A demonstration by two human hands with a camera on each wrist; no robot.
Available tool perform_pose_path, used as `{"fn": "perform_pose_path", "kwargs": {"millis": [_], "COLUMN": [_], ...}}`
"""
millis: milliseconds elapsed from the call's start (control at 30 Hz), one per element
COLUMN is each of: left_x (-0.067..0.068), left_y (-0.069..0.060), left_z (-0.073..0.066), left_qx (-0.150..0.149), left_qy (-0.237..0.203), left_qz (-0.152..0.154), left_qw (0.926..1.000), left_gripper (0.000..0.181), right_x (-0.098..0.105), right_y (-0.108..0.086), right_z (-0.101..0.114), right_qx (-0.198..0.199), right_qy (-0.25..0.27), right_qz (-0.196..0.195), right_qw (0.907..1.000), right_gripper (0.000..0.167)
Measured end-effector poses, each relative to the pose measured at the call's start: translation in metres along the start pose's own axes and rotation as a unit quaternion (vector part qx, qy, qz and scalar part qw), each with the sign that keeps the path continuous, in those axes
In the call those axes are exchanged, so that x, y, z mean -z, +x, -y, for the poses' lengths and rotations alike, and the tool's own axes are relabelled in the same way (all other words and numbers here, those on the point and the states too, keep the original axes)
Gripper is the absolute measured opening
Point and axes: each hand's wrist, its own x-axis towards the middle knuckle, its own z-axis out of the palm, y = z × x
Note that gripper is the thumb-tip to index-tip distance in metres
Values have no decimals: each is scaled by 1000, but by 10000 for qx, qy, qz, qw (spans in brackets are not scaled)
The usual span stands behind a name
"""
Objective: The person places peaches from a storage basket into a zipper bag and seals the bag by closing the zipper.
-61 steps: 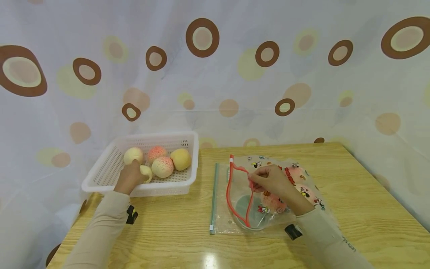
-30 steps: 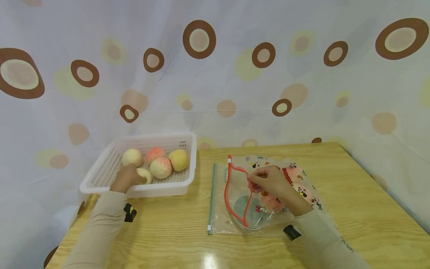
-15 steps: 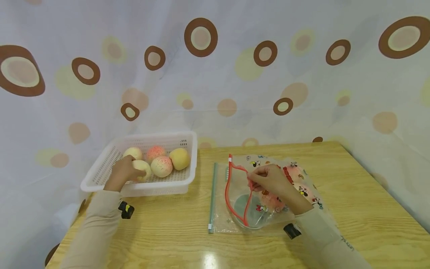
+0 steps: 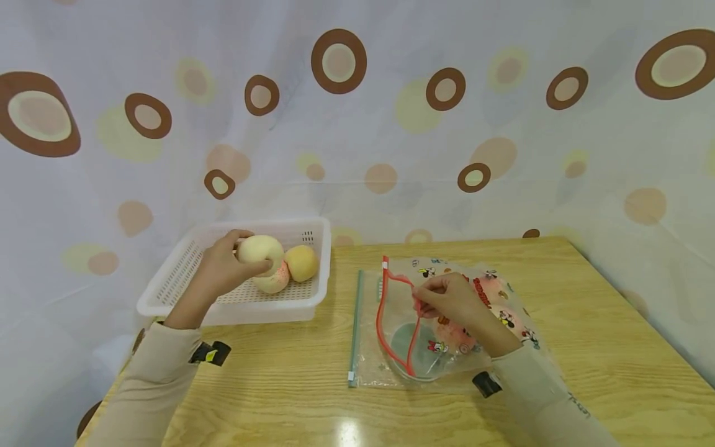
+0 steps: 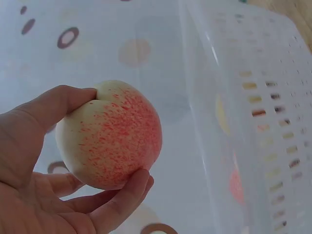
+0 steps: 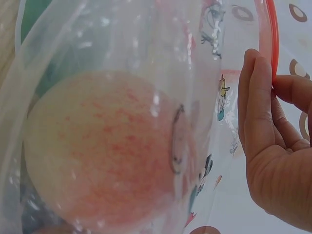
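Note:
My left hand (image 4: pixel 222 264) grips a cream peach (image 4: pixel 261 250) above the white basket (image 4: pixel 262 314); the left wrist view shows the red-speckled side of this peach (image 5: pixel 114 136) between thumb and fingers. My right hand (image 4: pixel 455 304) pinches the red zip edge of a clear printed bag (image 4: pixel 399 316), whose mouth gapes toward the left. Peaches lie inside the bag; the right wrist view shows one peach (image 6: pixel 105 151) through the plastic, and the right hand (image 6: pixel 275 131) at the red edge.
In the basket lie a yellow fruit (image 4: pixel 302 263) and a speckled peach (image 4: pixel 272 282), partly hidden by the held one. Under the red-edged bag is another clear bag with a green zip (image 4: pixel 355 329), with a round greenish shape (image 4: pixel 413 343) near it. A patterned curtain (image 4: pixel 380 124) hangs behind the table.
My left hand has lifted the peach from the basket floor and moved it up and to the right. The right hand stays at the bag's red edge.

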Motion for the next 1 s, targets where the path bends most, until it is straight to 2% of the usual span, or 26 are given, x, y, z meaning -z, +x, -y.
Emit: {"fn": "perform_pose_path", "kwargs": {"millis": [233,300,400,500,600,800,1000], "left_x": [-24,-34,-53,-73,-92,-128,-159], "left_y": [-10,-14,-21,-27,-34,-44,-44], "left_z": [-40,-48,-59,-64,-68,-66,-60], "left_qx": [-742,-979,-1181,-1178,-1113,-1235,-1248], "left_qy": [-532,-706,-1268,-1887,-2213,-2292,-2309], "left_qz": [-70,-67,61,299,536,818,1117], "left_qw": [9958,9927,9849,9745,9674,9620,9584], "left_gripper": [66,65,66,66,64,63,64], "right_x": [1,1,1,1,1,1,0], "right_y": [-1,-1,-2,-3,-3,-5,-5], "right_z": [-1,0,1,2,1,0,0], "right_qx": [74,77,49,39,83,93,87], "right_qy": [85,115,106,79,66,73,40], "right_qz": [55,67,61,22,-8,-23,-113], "right_qw": [9999,9999,9999,10000,9999,9999,9999], "right_gripper": [25,25,25,25,25,25,26]}}
